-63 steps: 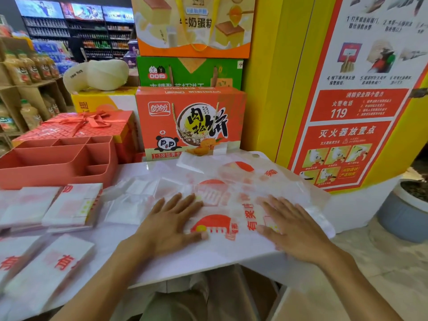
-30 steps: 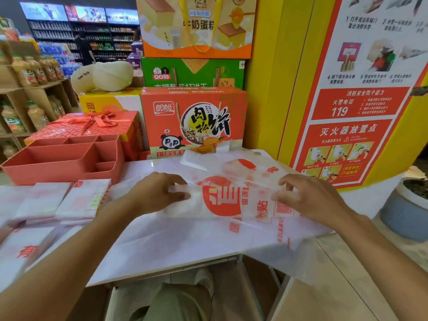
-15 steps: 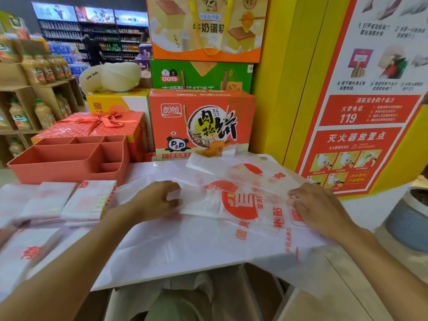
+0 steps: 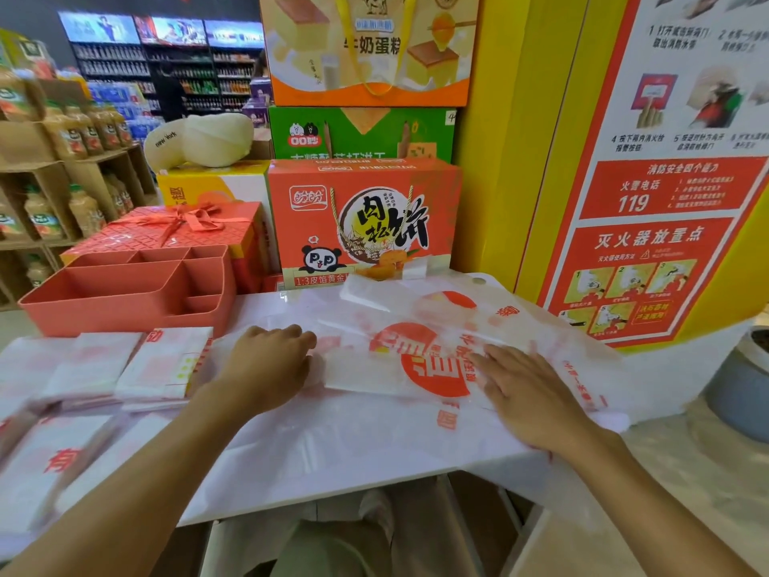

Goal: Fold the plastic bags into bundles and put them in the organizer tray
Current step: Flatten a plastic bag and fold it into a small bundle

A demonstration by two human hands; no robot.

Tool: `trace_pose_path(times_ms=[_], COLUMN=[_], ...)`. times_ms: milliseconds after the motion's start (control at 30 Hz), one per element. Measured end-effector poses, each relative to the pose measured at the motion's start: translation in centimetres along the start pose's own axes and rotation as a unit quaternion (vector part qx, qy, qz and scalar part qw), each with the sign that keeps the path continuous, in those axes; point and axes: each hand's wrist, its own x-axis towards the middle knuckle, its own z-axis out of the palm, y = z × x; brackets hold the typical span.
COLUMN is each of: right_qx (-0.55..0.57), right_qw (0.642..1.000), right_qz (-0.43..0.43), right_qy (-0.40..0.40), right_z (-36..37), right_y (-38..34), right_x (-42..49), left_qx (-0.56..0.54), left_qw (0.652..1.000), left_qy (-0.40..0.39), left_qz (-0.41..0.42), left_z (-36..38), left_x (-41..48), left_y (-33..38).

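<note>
1. Head view: a white worktop (image 4: 333, 464) is seen from above, with both bare forearms reaching in from the bottom edge.
2. A white plastic bag (image 4: 416, 368) with red print is laid on the worktop, centre-right, partly folded over itself into a band; its right end overhangs the worktop edge.
3. The left hand (image 4: 266, 368) is placed on the left end of the folded band, fingers curled down over the bag's edge. Whether the plastic is pinched or only pressed cannot be told.
4. The right hand (image 4: 528, 393) is laid flat and released, palm down, fingers spread, pressing the right part of the bag just beside the red round logo.
5. Folded bundles (image 4: 166, 364) are stacked on the worktop left of the left hand, near it but apart. More folded bags (image 4: 54, 464) are seen blurred at the lower left.
6. The organizer tray (image 4: 129, 301), coral-coloured with several compartments, is set at the back left of the worktop, behind the bundles. No bags can be seen in its compartments.
7. A red gift box with a ribbon (image 4: 179, 226) is located just behind the tray.
8. An orange snack carton (image 4: 366, 222) is stood behind the bag, against a yellow pillar (image 4: 499, 139).
9. A red fire-safety poster (image 4: 666, 202) is fixed at the right.
</note>
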Motion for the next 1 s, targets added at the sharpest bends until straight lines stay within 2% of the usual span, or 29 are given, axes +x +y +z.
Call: trace_pose_path(times_ms=[100, 400, 533, 600, 700, 800, 933, 1000], right_qx=[-0.022, 0.041, 0.061, 0.064, 0.044, 0.047, 0.041, 0.043], right_qw=[1.000, 0.994, 0.993, 0.995, 0.997, 0.997, 0.997, 0.997], right_qz=[0.020, 0.065, 0.060, 0.053, 0.054, 0.049, 0.048, 0.052], right_qy=[0.009, 0.074, 0.078, 0.060, 0.025, 0.028, 0.035, 0.037], right_z=[-0.3, 0.7, 1.0, 1.2, 1.5, 1.5, 1.5, 1.4], right_y=[0.7, 0.8, 0.6, 0.6, 0.8, 0.9, 0.7, 0.7], right_x=[0.1, 0.4, 0.5, 0.5, 0.6, 0.7, 0.6, 0.6], left_qx=[0.033, 0.048, -0.010, -0.098, -0.208, -0.193, -0.172, -0.165], left_qw=[0.998, 0.985, 0.978, 0.981, 0.975, 0.977, 0.977, 0.979], left_qy=[0.036, 0.143, 0.202, 0.167, 0.015, -0.059, -0.105, -0.101], left_qz=[-0.029, -0.083, -0.056, 0.012, 0.074, 0.066, 0.069, 0.067], left_z=[1.4, 2.3, 2.0, 1.5, 1.5, 2.5, 2.7, 3.0], left_x=[-0.2, -0.5, -0.3, -0.5, -0.8, -0.5, -0.1, -0.1], left_y=[1.1, 1.4, 2.3, 4.1, 6.6, 7.0, 5.2, 4.5])
